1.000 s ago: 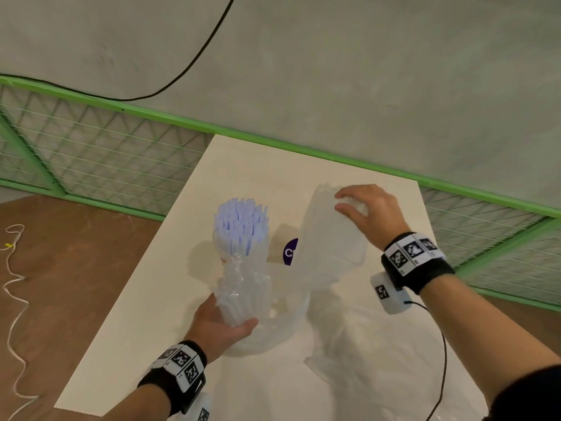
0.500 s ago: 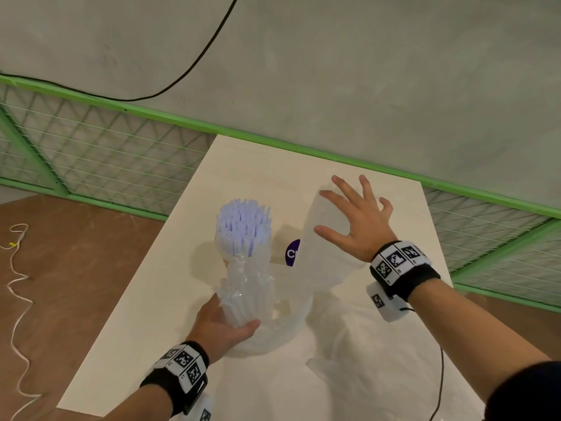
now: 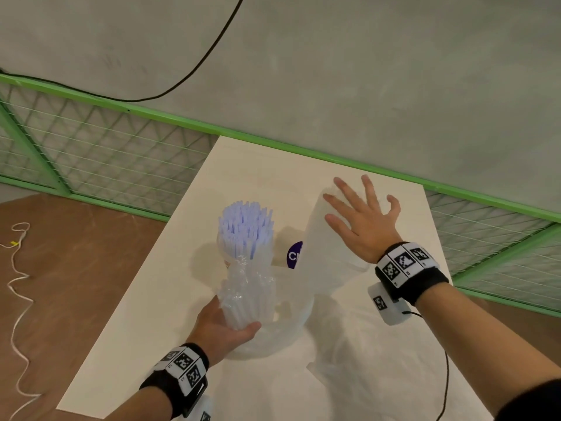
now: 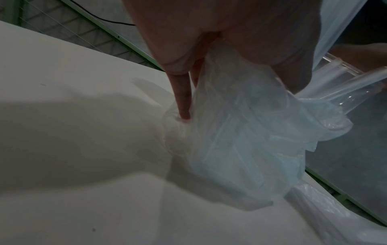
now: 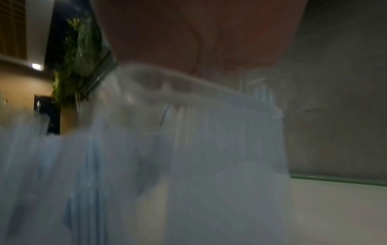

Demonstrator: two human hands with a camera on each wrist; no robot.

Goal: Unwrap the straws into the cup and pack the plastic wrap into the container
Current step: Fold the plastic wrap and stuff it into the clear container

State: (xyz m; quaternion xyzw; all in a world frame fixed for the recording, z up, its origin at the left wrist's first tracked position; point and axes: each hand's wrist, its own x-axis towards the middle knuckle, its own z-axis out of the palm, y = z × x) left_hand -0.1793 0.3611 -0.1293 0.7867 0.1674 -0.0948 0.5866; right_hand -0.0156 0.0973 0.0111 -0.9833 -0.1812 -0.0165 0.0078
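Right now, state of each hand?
Left hand: gripping the bundle of pale translucent plastic straws in crinkled clear wrap.
Right hand: open, fingers spread, against the upright sheet of clear plastic wrap.

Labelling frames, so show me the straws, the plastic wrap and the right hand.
straws (image 3: pixel 246 221), head view, lilac top ends.
plastic wrap (image 3: pixel 247 294), head view, crinkled part around bundle.
right hand (image 3: pixel 365 221), head view, back of hand.

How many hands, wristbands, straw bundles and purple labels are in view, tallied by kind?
Hands: 2, left hand and right hand
Wristbands: 2, left wristband and right wristband
Straw bundle: 1
Purple label: 1
Total: 6
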